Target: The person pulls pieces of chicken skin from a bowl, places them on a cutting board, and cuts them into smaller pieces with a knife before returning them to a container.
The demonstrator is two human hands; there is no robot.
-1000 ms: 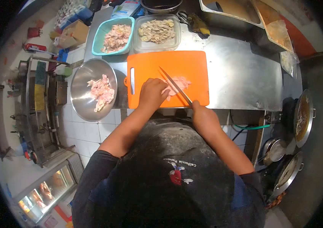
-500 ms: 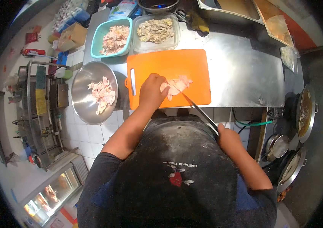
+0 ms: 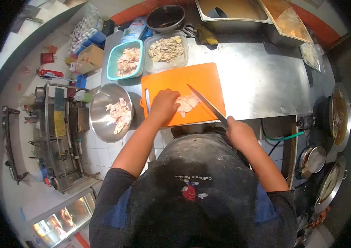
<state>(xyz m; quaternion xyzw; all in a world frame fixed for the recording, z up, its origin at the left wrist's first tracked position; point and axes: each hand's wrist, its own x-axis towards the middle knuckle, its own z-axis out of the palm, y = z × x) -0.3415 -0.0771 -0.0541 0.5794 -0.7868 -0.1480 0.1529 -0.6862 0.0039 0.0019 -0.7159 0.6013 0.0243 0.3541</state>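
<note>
A thin, pale pink piece of raw meat lies on the orange cutting board. My left hand presses on the meat's left end, fingers curled and closed on it. In my right hand is the handle of a long knife. Its blade slants up and left over the board, beside the meat's right edge, with the tip beyond the meat. To the left, a steel bowl holds cut strips of pale meat.
Behind the board stand a teal tub of pale pink pieces and a clear plastic container of greyish pieces. A dark bowl, scissors and steel pans line the back. Large pans sit at right.
The knife has lifted from the meat's right part, and its tip now points farther back over the board. My left hand stays on the meat. The whole view has shifted slightly.
</note>
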